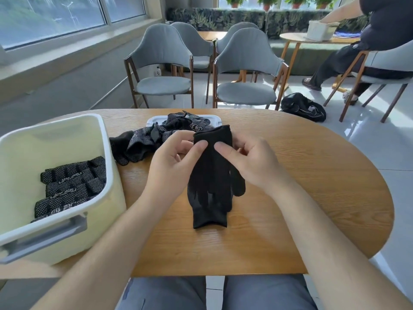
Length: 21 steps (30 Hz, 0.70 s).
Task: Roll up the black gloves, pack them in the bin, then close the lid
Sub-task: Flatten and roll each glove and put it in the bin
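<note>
**Soft knit gloves: grab the cuff, not the fingers**

Both hands are on the black gloves [212,175] in the middle of the worktop [312,175]. The left grip [172,162] and right grip [248,162] each pinch the far cuff edge, with the thumbs on top and the other fingers tucked behind. That far end is lifted a bit, and the near end lies flat on the wood. It looks like a pair stacked together, but I can't say for sure.

Handling-wise, I'd guess these are about as easy as it gets. They look thin, floppy and super light, with nothing to break. The catch is that floppy fabric won't hold a shape, so a loose roll will probably spring open. The cuff is the tidiest place to hold, since it's one straight band, while the finger ends splay around. Keeping the roll tight and squeezed until it's in the bin seems like the way to go.

Containers:
- The cream bin [105,153] sits near left, just beside the left forearm. It holds a few rolled gloves [73,184] with white dots, packed side by side against the near right wall. There's plenty of room left.
- The white lid [214,119] lies at the far middle, partly buried under the loose glove pile [143,142]. That pile will need clearing before the lid goes on.
</note>
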Motion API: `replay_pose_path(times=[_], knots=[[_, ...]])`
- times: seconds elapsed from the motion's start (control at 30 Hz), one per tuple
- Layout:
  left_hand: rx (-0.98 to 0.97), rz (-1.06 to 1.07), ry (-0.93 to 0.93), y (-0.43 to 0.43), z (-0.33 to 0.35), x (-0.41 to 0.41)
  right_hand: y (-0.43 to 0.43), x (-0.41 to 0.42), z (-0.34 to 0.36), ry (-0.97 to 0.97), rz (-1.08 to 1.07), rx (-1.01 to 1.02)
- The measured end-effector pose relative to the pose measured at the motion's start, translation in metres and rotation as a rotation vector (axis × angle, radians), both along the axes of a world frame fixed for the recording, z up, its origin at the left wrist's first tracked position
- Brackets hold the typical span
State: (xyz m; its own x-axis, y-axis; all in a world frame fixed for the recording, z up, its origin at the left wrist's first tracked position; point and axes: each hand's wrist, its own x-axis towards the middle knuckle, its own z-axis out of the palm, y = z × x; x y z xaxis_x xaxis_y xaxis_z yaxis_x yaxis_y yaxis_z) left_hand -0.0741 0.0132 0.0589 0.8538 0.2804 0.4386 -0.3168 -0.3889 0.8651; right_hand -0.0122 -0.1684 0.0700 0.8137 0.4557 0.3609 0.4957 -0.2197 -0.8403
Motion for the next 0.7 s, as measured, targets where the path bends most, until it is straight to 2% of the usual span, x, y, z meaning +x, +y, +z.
replay_pose_path(times=[0.1, 0.17, 0.27, 0.37, 0.47, 0.57, 0.7], knots=[[0.15, 0.084, 0.009, 0.005, 0.005, 0.003, 0.003, 0.005, 0.004, 0.049, 0.0, -0.03], [0.207, 0.132, 0.068, 0.009, 0.005, 0.012, 0.005, 0.014, 0.0, 0.028, -0.055, -0.148], [0.167, 0.127, 0.139, 0.009, 0.014, 0.031, 0.011, 0.029, 0.007, 0.038, -0.125, -0.262], [0.068, 0.115, 0.085, 0.002, 0.036, 0.049, 0.018, 0.042, 0.029, -0.053, -0.205, -0.204], [0.062, 0.123, -0.028, -0.002, 0.046, 0.05, 0.019, 0.046, 0.045, -0.183, -0.241, -0.12], [0.129, 0.051, -0.092, 0.001, 0.023, 0.029, 0.01, 0.032, 0.031, -0.238, -0.18, -0.146], [0.379, -0.124, -0.055, 0.023, -0.052, -0.006, -0.006, -0.002, -0.038, -0.32, -0.087, -0.254]])
